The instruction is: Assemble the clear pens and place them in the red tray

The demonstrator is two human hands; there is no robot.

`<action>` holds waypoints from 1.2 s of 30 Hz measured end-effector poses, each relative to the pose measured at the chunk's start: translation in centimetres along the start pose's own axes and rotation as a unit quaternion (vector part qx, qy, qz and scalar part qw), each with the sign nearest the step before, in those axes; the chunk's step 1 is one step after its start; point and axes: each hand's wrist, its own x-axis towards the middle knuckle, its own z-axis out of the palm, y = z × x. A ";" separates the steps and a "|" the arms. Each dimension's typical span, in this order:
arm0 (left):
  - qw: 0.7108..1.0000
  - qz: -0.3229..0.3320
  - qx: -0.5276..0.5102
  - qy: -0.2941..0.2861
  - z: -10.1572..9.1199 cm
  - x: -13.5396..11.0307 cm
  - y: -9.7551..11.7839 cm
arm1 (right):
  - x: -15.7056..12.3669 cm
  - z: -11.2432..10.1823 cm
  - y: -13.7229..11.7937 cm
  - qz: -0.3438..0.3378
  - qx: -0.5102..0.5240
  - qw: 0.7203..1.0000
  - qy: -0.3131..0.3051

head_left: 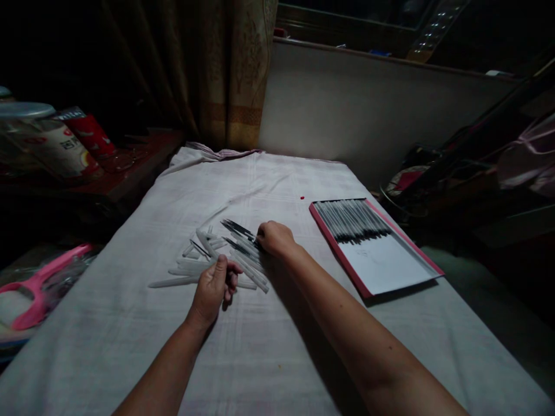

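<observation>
A loose pile of translucent white pen barrels (186,271) lies on the white cloth. Thin black-tipped pens or refills (238,228) lie at its right side. My right hand (275,238) is closed at the right end of these dark pieces; its fingertips are hidden, so what it grips cannot be made out. At the near edge of the pile is my left hand (214,286), with its fingers curled in and thumb up; anything inside is too dark to name. To the right, a shallow pink-edged box (390,271) holds a row of clear black-ended pens (351,219).
A small red bit (302,197) lies on the cloth beyond my right hand. At the left, a lidded plastic jar (52,144) and a red container (92,134) stand on a dark red table. A pink-handled item (43,283) sits beside the cloth's left edge.
</observation>
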 end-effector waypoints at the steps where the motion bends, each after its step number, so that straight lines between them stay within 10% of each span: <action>1: 1.000 0.000 -0.005 -0.002 0.0 0.1 0.0 | 0.1 -0.1 -0.3 0.015 0.001 1.000 -0.006; 11: 0.987 0.118 0.105 0.025 -0.2 -0.3 -0.4 | -4.8 0.7 1.3 0.026 0.151 0.981 0.116; 15: 0.872 0.371 0.304 0.100 -0.7 -0.8 0.2 | -8.3 2.3 1.9 -0.050 0.403 0.893 0.194; 19: 0.795 0.431 0.419 0.084 -1.6 -0.8 0.3 | -10.0 2.2 0.7 -0.104 0.522 0.831 0.164; 23: 0.822 0.380 0.422 0.050 -3.0 -0.6 0.2 | -9.4 1.6 -0.7 -0.118 0.584 0.792 0.132; 27: 0.892 0.256 0.338 0.154 -5.1 -0.6 0.8 | -8.1 2.4 -1.0 -0.101 0.607 0.774 0.149; 36: 0.953 0.160 0.193 0.172 -7.5 0.7 0.0 | -7.0 3.3 -0.6 -0.089 0.341 0.923 0.157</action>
